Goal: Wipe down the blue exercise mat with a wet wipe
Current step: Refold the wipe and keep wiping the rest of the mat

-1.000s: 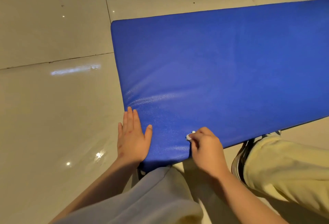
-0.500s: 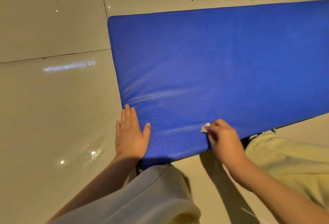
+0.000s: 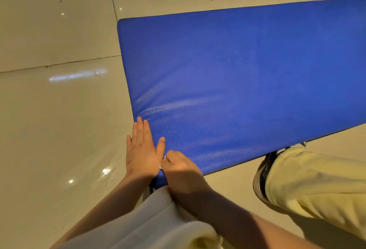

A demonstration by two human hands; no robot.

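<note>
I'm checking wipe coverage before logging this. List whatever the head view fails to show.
Head view, wet wipe: almost all buried in the curled right hand; only a white sliver shows.
Head view, blue exercise mat: right end cut off by the frame edge; near left edge covered by the left hand.
Head view, shoe: mostly hidden under the yellow trouser leg.

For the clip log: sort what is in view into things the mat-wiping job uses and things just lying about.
In the job:
blue exercise mat
wet wipe, only a white sliver showing
right hand, pinching the wipe
left hand, flat on the mat's near corner

Just there:
tiled floor
shoe
yellow trouser leg
</note>
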